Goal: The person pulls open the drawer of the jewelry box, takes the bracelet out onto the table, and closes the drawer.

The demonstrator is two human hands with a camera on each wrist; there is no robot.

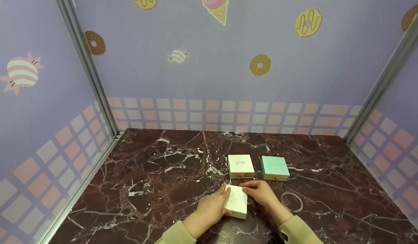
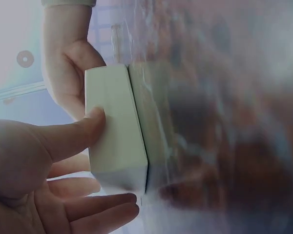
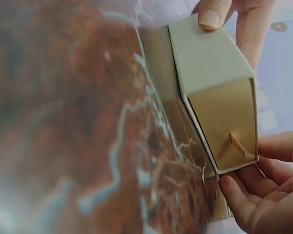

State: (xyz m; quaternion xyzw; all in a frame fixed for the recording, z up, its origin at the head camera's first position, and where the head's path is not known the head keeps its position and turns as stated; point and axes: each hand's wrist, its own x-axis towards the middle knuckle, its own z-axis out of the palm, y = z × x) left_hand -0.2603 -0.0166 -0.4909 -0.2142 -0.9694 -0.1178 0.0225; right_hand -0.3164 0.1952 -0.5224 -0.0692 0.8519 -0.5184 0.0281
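A small cream drawer box (image 1: 235, 202) sits low over the dark marble table, between the two hands. Its gold drawer front (image 3: 219, 122) carries a short ribbon pull (image 3: 238, 145) and faces the right hand's side. The left hand (image 1: 211, 207) grips the box from the left; in the left wrist view its thumb (image 2: 90, 126) presses a cream side. At the far right corner, the right hand (image 1: 262, 193) pinches the box between thumb and fingers. In the right wrist view the drawer is shut within its sleeve.
Behind the hands stand a second cream drawer box (image 1: 241, 164) with small print on top and a turquoise one (image 1: 275, 166), both with gold fronts. A pale ring (image 1: 301, 204) lies right of the right hand. Patterned panels (image 1: 209, 84) enclose the marble table (image 1: 161, 189).
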